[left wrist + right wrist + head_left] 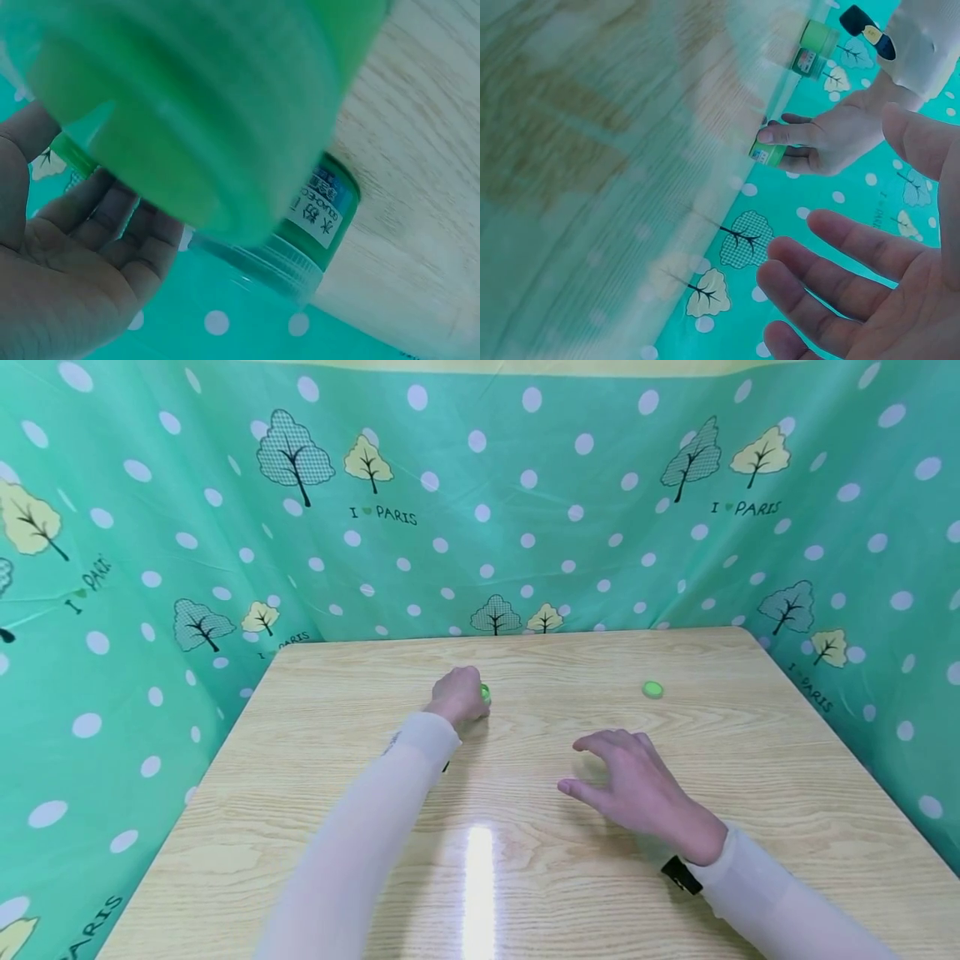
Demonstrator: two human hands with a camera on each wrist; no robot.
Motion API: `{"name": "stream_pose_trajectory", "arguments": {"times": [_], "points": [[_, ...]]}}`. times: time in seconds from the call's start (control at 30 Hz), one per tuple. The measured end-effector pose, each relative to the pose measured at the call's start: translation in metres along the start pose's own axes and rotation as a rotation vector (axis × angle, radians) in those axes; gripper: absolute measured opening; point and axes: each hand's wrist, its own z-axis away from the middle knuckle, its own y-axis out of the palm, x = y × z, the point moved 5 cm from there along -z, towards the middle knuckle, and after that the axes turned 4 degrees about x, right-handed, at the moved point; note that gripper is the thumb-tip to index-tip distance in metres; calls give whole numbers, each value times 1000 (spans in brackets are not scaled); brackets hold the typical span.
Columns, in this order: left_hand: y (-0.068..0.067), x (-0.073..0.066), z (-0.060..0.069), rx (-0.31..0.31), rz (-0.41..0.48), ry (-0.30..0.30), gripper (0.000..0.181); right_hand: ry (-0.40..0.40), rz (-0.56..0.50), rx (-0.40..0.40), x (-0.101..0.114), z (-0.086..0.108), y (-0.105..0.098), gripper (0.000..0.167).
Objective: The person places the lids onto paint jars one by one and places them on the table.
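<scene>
My left hand [459,695] grips a small light green jar [766,154] between thumb and fingers at the table's far middle; only a sliver shows in the head view. In the left wrist view, a blurred light green jar [187,112] fills the top, in front of the left hand [82,255], with a dark green labelled jar [319,206] beside it. The right wrist view shows this light green jar [819,37] and dark green jar [808,63] near the left sleeve. My right hand [637,785] hovers, fingers spread, holding nothing.
A round light green object [652,689], jar or lid, I cannot tell which, sits on the wooden table [750,735] at the far right. Green dotted curtains [525,552] stand behind the table and along both sides.
</scene>
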Motion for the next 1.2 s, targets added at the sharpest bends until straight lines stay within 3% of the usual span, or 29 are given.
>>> {"name": "stream_pose_trajectory", "arguments": {"times": [0.2,0.53,0.73,0.9,1.0,1.2], "points": [[0,-1,-1,-5,-5,-8,18,10,-12,20,0,1,1,62],[-8,-7,6,9,54,19,22,7,-8,7,-4,-1,0,63],[-12,-15,23,9,100,52,28,35,0,28,-9,-4,0,65],[-12,-20,40,-17,168,131,16,63,11,45,-16,-7,-2,66],[-9,-21,48,-41,190,167,22,72,10,47,-21,-8,-3,67],[-4,-22,64,-31,227,194,36,102,16,53,-31,-11,-6,70]]}}
